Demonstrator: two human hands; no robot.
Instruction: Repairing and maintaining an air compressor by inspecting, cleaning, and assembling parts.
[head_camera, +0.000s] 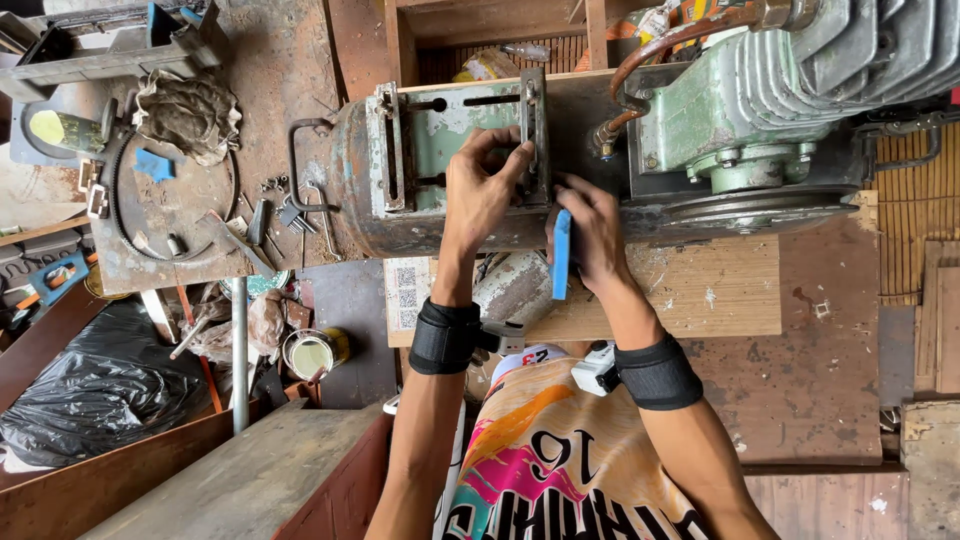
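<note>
Gripping the upright metal rail of a rusty grey-green slotted mounting bracket (460, 140), the left hand (480, 190) has its fingers curled narrowly around the rail's edge, thumb beneath. The right hand (590, 235) sits just beside it, closed on a flat blue rectangular block (561, 255) whose long axis runs up and down in the view, its thin edge facing the camera.

That bracket is fixed on a rusted cylindrical steel tank (355, 190) whose long axis runs left to right, resting on a pale plywood board (720, 290). Close to the right hand, a pale green finned compressor pump (740, 100) with its grooved pulley wheel (750, 205) and a copper pipe (650, 50) crowds that side, leaving little room there.

Left of the tank, a small cluster of loose metal tools and bolts (285, 215) lies on the stained floor, beyond it a black rubber belt loop (120, 205) and a crumpled grey rag (190, 115). Lower left, a black plastic bag (100, 395) and a small open paint tin (312, 352) sit well apart from the hands.
</note>
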